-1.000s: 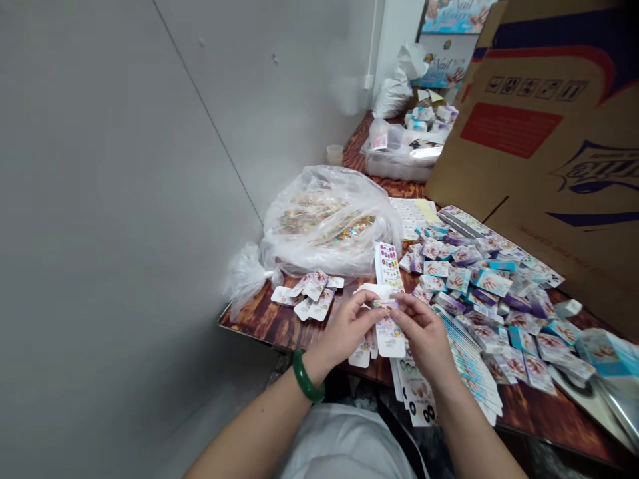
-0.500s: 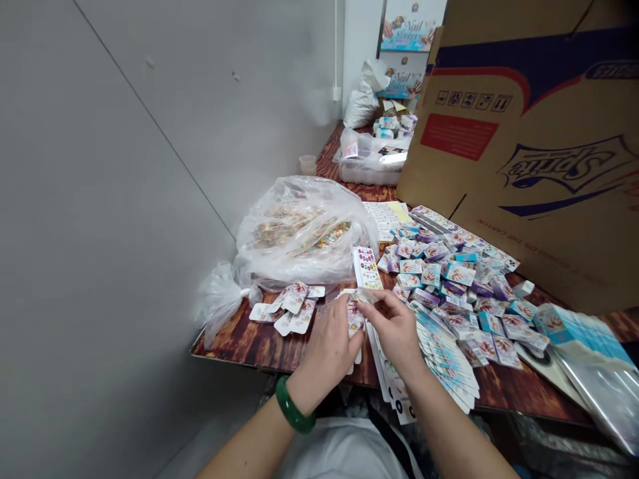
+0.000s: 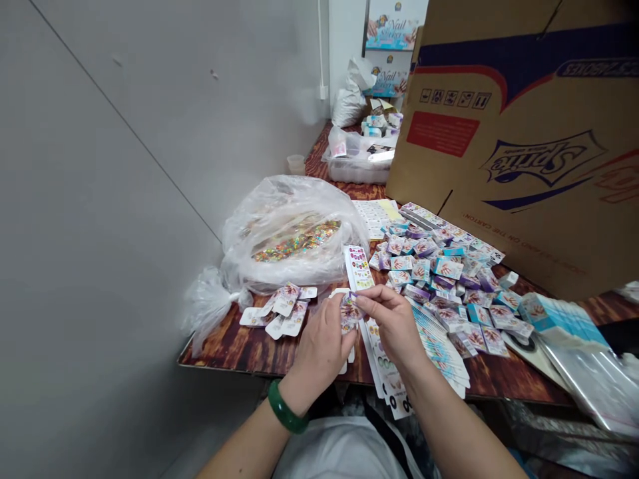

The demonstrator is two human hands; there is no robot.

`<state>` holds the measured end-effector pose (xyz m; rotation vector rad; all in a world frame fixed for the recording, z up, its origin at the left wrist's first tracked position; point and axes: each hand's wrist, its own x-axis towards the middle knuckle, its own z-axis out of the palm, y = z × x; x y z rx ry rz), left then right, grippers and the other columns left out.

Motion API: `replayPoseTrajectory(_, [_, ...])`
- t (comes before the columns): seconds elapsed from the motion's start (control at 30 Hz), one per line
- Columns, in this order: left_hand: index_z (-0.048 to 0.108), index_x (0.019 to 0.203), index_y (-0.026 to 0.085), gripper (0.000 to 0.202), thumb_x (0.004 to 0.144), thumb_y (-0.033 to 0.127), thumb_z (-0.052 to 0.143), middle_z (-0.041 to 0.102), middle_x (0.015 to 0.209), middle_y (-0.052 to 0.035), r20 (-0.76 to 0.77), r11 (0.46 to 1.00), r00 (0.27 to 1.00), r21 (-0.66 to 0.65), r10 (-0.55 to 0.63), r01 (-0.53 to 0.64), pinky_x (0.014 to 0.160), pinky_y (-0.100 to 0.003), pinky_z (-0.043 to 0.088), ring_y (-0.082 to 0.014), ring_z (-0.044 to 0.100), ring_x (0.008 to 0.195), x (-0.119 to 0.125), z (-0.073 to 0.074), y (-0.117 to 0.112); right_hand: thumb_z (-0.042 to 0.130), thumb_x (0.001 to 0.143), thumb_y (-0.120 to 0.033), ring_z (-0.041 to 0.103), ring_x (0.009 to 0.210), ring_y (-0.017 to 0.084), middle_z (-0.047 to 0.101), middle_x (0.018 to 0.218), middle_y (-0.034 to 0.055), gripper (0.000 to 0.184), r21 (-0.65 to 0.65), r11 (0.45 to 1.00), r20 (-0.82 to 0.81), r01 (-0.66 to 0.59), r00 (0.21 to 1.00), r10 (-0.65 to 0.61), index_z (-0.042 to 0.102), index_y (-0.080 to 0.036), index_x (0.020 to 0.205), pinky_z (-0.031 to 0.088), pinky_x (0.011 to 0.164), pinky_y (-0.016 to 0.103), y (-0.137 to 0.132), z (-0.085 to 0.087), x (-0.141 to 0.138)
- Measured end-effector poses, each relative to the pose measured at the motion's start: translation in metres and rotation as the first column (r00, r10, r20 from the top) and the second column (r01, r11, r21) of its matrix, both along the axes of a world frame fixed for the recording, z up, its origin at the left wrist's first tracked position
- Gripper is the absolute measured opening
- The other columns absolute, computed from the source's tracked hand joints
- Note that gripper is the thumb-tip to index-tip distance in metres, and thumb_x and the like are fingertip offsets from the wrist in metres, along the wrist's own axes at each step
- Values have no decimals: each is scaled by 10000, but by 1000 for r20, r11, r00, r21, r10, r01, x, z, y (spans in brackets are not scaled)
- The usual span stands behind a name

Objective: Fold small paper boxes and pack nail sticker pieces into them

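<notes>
Between my two hands is a small printed card (image 3: 350, 315) with a purple and white design. My left hand (image 3: 322, 342) is closed on its left side, and a green bangle circles that wrist. My right hand (image 3: 392, 326) pinches the card's upper right edge between thumb and fingers. Whether the card is a flat piece or a thin packet, I cannot tell. Left of my hands lies a loose pile of similar white-backed cards (image 3: 288, 309). A sticker sheet (image 3: 357, 266) with rows of coloured nail shapes sticks out just beyond my fingers.
Behind my hands sits a clear plastic bag (image 3: 234, 233) of small colourful pieces (image 3: 299, 241). To the right are a heap of small printed boxes (image 3: 446, 269), fanned sticker sheets (image 3: 444, 352) and a large carton (image 3: 529, 219). A clear tub (image 3: 358, 169) stands farther back.
The view has swung slightly right. Both hands stay on the card, with the right fingers shifted a little at its top edge. The bag's film now lies wider apart, showing more of the colourful pieces.
</notes>
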<state>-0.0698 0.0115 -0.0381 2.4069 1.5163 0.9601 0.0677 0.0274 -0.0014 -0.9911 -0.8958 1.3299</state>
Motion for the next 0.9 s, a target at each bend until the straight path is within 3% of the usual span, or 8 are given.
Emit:
replayPoseTrajectory(0.17, [288, 1314, 124, 573, 791, 151, 522, 526, 1196, -181, 10, 999, 1000, -34, -27, 28, 919, -453, 462, -297, 524, 1124, -1, 2, -1, 718, 710, -261, 540, 584, 105, 643, 646, -23, 66, 57, 997, 60, 42, 997, -46, 694, -201, 702, 438, 588, 238, -3, -1, -3])
replayPoseTrajectory(0.3, [306, 1299, 129, 525, 819, 194, 508, 520, 1220, -179, 109, 993, 993, -105, -36, 47, 937, -443, 451, -286, 513, 1150, -4, 7, 0, 624, 808, -223, 609, 771, 155, 679, 804, 16, 88, 319, 946, 291, 62, 943, -160, 711, -225, 823, 467, 726, 288, -9, -6, -7])
replayPoseTrajectory(0.4, [325, 1290, 132, 488, 838, 220, 490, 526, 1218, -176, 155, 989, 988, -141, -21, 43, 930, -427, 454, -275, 519, 1150, -6, 9, 1, 574, 845, -185, 600, 919, 178, 667, 984, 47, 250, 490, 871, 444, -28, 868, -221, 667, -261, 1064, 460, 804, 318, -12, -13, -9])
replayPoseTrajectory(0.5, [349, 1280, 128, 473, 838, 227, 483, 537, 1213, -175, 160, 989, 987, -149, 0, 24, 912, -403, 464, -267, 533, 1138, -12, 9, 2, 573, 843, -182, 565, 1003, 194, 626, 1078, 71, 352, 540, 825, 584, -167, 781, -223, 598, -260, 1186, 441, 868, 345, -12, -18, -9])
replayPoseTrajectory(0.6, [381, 1268, 131, 478, 820, 242, 507, 562, 1180, -159, 122, 987, 990, -149, 71, -53, 904, -399, 464, -267, 554, 1100, -30, 12, 11, 583, 838, -265, 546, 1028, 213, 586, 1130, 95, 379, 465, 855, 670, -231, 723, -169, 555, -220, 1214, 446, 858, 350, -7, -22, -5])
replayPoseTrajectory(0.73, [456, 1211, 100, 439, 817, 282, 525, 589, 1098, -162, -25, 946, 954, -124, 300, -300, 907, -429, 443, -292, 566, 1036, -74, 18, 33, 561, 832, -361, 574, 764, 187, 602, 883, 66, 318, 232, 973, 753, -15, 636, -170, 568, -164, 1081, 455, 681, 306, -1, -30, 4])
replayPoseTrajectory(0.83, [416, 1282, 88, 625, 787, 433, 582, 560, 1126, -189, -160, 873, 872, -87, 463, -480, 903, -483, 422, -348, 523, 1076, -97, 20, 45, 566, 808, -383, 568, 687, 191, 593, 772, 39, 347, -2, 1000, 867, -8, 499, 6, 565, -157, 1071, 421, 654, 303, -1, -36, 5])
replayPoseTrajectory(0.9, [361, 1339, 88, 774, 748, 522, 608, 519, 1178, -214, -200, 825, 811, -14, 551, -564, 903, -531, 401, -394, 473, 1120, -97, 19, 45, 570, 796, -400, 574, 672, 204, 598, 735, 33, 440, -113, 993, 898, -25, 425, 113, 526, -154, 1159, 397, 628, 298, -2, -38, 3])
